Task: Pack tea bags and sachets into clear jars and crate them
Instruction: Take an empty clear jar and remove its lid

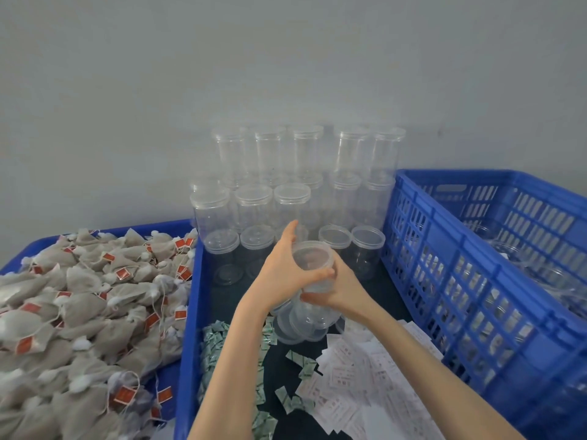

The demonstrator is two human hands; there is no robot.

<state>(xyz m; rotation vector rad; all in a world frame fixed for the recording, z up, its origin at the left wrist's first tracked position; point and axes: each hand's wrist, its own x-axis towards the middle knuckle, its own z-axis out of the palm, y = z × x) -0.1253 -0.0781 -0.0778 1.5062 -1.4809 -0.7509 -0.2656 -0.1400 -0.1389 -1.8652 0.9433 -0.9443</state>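
Head-camera view showed both hands clamped on one clear, round plastic jar point(313, 268): the left hand point(287, 265) curled over its lidded top, the right hand point(341, 289) wrapped round its side. Below the jar lay loose transparent lids point(300, 323), their count blurred. Left of the jar, a blue tray point(187, 312) held papery grey tea bags point(85, 300). Right of it stood a slatted blue crate point(476, 281), cut off at the frame's edge. Behind it, stacked empty jars point(295, 192) faded into the pale wall.

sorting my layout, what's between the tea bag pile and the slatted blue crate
In the head view: a blue tray holding clear jars, green sachets and white slips.
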